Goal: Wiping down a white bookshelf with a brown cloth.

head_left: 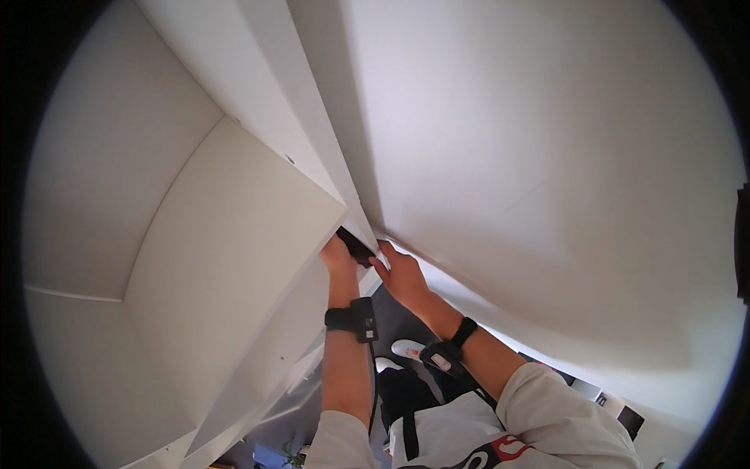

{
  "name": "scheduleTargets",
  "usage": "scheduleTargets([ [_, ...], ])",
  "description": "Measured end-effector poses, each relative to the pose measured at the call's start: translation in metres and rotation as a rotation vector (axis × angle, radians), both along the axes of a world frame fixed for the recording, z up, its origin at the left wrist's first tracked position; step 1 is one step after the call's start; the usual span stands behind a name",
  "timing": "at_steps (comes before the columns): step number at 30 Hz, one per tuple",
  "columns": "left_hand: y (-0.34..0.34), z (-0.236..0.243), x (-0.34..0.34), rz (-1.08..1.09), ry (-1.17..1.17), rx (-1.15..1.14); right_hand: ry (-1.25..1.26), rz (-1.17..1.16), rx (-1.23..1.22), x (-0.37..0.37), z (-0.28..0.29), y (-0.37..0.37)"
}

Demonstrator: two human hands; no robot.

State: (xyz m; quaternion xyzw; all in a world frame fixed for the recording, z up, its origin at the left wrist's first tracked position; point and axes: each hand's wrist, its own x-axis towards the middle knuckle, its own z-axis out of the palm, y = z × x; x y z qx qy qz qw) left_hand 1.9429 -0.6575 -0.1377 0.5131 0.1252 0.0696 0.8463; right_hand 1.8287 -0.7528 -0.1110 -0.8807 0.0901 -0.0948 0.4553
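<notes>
A white cabinet stands before me, with a shelf [242,227] at the left and an upright side panel [312,117] in the middle. Just below the shelf's front corner, my left hand [337,254] reaches in at a dark, flat object [356,245] lying against the panel's inner face. Its fingers are partly hidden by the shelf and look closed on that object, whose kind I cannot make out. From the other side, my right hand [402,275] pinches the panel's front edge, with the thumb close to the dark object.
A broad white surface [547,172] fills the right side. Lower cabinet shelves [269,356] run down toward the floor. Black straps with small devices sit on both wrists. My white shoes [408,349] are on a grey floor, and a green plant [292,453] stands low at the bottom.
</notes>
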Motion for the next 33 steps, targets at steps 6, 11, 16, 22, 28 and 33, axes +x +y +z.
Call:
scheduleTargets([
  [6, 0.018, 0.025, -0.001, -0.011, -0.019, -0.167, -0.004, -0.007, -0.046, 0.003, -0.002, 0.004],
  [11, -0.011, 0.107, -0.028, 0.112, -0.164, -0.005, -0.02, -0.051, -0.066, 0.0, -0.007, -0.003],
  [16, 0.039, 0.056, 0.014, -0.134, -0.442, 0.127, -0.001, -0.026, -0.082, -0.004, 0.004, 0.002],
  [22, 0.037, -0.002, 0.037, -0.091, -0.408, 0.36, -0.039, -0.04, -0.05, -0.004, 0.002, -0.001],
  [28, 0.053, -0.064, 0.059, -0.019, -0.355, 0.762, 0.027, -0.023, -0.048, -0.004, 0.0, 0.002],
  [33, 0.067, -0.088, 0.066, -0.041, -0.336, 0.995, 0.026, -0.021, -0.071, -0.002, 0.006, 0.003],
])
